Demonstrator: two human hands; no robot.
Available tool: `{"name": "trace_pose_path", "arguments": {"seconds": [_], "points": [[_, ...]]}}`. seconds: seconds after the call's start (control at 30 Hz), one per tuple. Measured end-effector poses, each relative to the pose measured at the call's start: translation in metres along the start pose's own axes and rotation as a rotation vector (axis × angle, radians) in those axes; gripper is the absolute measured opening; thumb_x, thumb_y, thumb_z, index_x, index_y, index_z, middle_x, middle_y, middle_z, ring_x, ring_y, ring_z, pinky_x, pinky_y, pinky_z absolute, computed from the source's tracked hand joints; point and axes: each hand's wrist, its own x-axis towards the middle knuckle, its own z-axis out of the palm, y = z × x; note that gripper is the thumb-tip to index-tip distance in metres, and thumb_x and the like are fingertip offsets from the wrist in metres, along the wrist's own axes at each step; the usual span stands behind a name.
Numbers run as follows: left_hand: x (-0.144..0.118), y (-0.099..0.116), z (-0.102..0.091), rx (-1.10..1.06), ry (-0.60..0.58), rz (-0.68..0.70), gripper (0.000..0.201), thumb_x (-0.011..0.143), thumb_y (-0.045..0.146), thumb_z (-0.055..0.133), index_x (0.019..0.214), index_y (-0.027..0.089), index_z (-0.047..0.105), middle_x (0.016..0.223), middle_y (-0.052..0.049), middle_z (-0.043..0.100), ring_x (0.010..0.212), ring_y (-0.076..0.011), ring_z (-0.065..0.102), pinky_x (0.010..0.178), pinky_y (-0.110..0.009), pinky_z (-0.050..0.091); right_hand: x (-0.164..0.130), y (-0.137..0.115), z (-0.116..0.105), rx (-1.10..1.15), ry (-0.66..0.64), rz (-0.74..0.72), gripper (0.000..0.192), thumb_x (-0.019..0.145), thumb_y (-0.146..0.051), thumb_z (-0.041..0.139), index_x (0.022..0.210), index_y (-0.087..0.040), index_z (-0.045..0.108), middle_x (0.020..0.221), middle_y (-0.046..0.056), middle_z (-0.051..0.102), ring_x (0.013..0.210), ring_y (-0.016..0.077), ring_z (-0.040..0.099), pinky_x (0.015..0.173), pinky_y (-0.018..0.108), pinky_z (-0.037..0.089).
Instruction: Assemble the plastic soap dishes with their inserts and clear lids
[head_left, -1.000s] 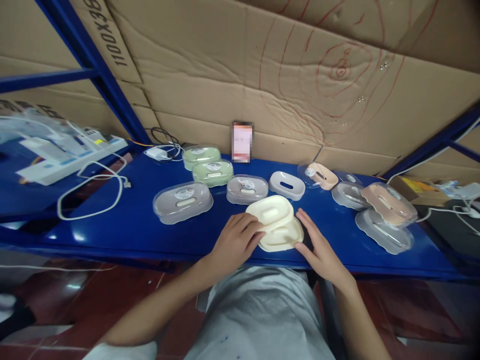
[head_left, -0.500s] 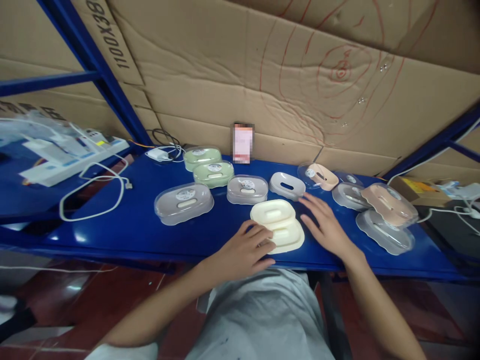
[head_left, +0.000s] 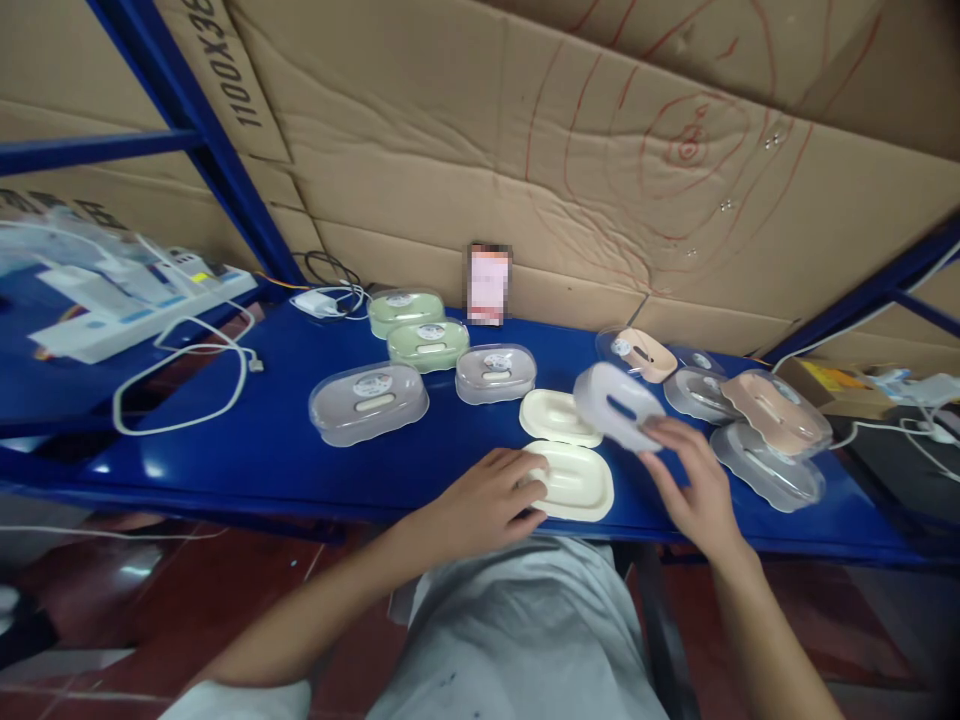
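1. The soap dish tray (head_left: 616, 407) pinched in the right hand's (head_left: 694, 490) fingertips (head_left: 651, 428) is pale lilac-white with a dark slot.
2. The dish (head_left: 574, 482) under the left hand's (head_left: 487, 497) fingertips (head_left: 534, 484) is plain cream; the piece (head_left: 556, 414) just beyond those fingertips is the same cream.
3. Further beyond the left fingers, two boxes (head_left: 417, 328) are pale green under clear lids bearing round white stickers.
4. Two boxes (head_left: 433, 387) beside them look grey-lilac under clear lids, each with a round sticker.
5. Beyond the right fingers, the dishes (head_left: 776, 405) are peach-pink, with clear lids.
6. The shelf (head_left: 270, 420) is glossy deep blue.
7. The cardboard (head_left: 465, 140) behind is brown with red scribbled rings and black print.
8. The cable (head_left: 180, 375) is white.
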Motion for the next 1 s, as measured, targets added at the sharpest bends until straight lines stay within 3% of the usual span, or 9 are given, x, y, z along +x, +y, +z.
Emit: {"name": "trace_pose_path", "arguments": {"seconds": [0.13, 0.27, 0.5, 0.67, 0.77, 0.87, 1.0], "points": [[0.000, 0.000, -0.001, 0.008, 0.104, 0.006, 0.041, 0.099, 0.029, 0.078, 0.135, 0.021, 0.062, 0.156, -0.019, 0.054, 0.148, -0.0352, 0.053, 0.118, -0.053, 0.053, -0.050, -0.025, -0.003, 0.110, -0.146, -0.029, 0.042, 0.105, -0.023, 0.064, 0.146, -0.035, 0.064, 0.142, 0.009, 0.070, 0.142, 0.0325, 0.063, 0.118, 0.057, 0.057], [0.002, -0.001, -0.003, 0.019, 0.064, 0.038, 0.058, 0.099, 0.033, 0.080, 0.151, 0.025, 0.055, 0.165, -0.019, 0.047, 0.154, -0.0363, 0.048, 0.122, -0.057, 0.051, -0.059, -0.034, 0.010, 0.158, -0.236, -0.062, 0.043, 0.107, -0.023, 0.062, 0.148, -0.033, 0.062, 0.145, 0.010, 0.070, 0.145, 0.0326, 0.062, 0.119, 0.058, 0.058], [0.001, -0.003, -0.003, -0.002, -0.003, 0.032, 0.039, 0.102, 0.040, 0.077, 0.135, 0.023, 0.067, 0.147, -0.012, 0.068, 0.143, -0.0298, 0.060, 0.118, -0.048, 0.054, -0.041, -0.041, 0.030, 0.129, -0.247, -0.212, 0.052, 0.105, -0.021, 0.065, 0.156, -0.031, 0.060, 0.145, 0.011, 0.072, 0.143, 0.0325, 0.064, 0.120, 0.059, 0.058], [0.002, -0.003, -0.001, 0.030, -0.008, 0.046, 0.029, 0.106, 0.035, 0.072, 0.132, 0.025, 0.070, 0.142, -0.009, 0.073, 0.143, -0.0285, 0.062, 0.117, -0.048, 0.054, -0.038, -0.039, 0.023, 0.061, -0.299, -0.293, 0.050, 0.105, -0.030, 0.069, 0.155, -0.033, 0.063, 0.143, 0.009, 0.074, 0.140, 0.0323, 0.067, 0.119, 0.058, 0.059], [0.002, -0.003, -0.002, 0.014, -0.021, 0.042, 0.031, 0.106, 0.037, 0.071, 0.135, 0.025, 0.070, 0.144, -0.009, 0.073, 0.144, -0.0284, 0.062, 0.119, -0.048, 0.053, -0.013, -0.029, 0.004, -0.020, -0.317, -0.287, 0.051, 0.105, -0.041, 0.069, 0.155, -0.034, 0.062, 0.153, 0.009, 0.068, 0.144, 0.0343, 0.064, 0.120, 0.059, 0.057], [0.002, -0.003, -0.003, -0.009, -0.039, 0.041, 0.034, 0.108, 0.038, 0.068, 0.138, 0.024, 0.069, 0.148, -0.010, 0.070, 0.146, -0.0289, 0.061, 0.119, -0.048, 0.053, 0.039, -0.006, -0.009, -0.174, -0.240, -0.178, 0.045, 0.109, -0.044, 0.059, 0.152, -0.031, 0.064, 0.155, 0.011, 0.066, 0.145, 0.0366, 0.061, 0.122, 0.061, 0.050], [0.002, -0.003, -0.006, -0.019, -0.065, 0.031, 0.035, 0.110, 0.036, 0.064, 0.142, 0.023, 0.068, 0.152, -0.012, 0.068, 0.147, -0.0310, 0.060, 0.118, -0.050, 0.054, 0.108, 0.045, 0.014, -0.438, -0.238, -0.004, 0.054, 0.111, -0.049, 0.048, 0.151, -0.017, 0.062, 0.163, 0.025, 0.054, 0.148, 0.0491, 0.052, 0.117, 0.074, 0.043]]}}
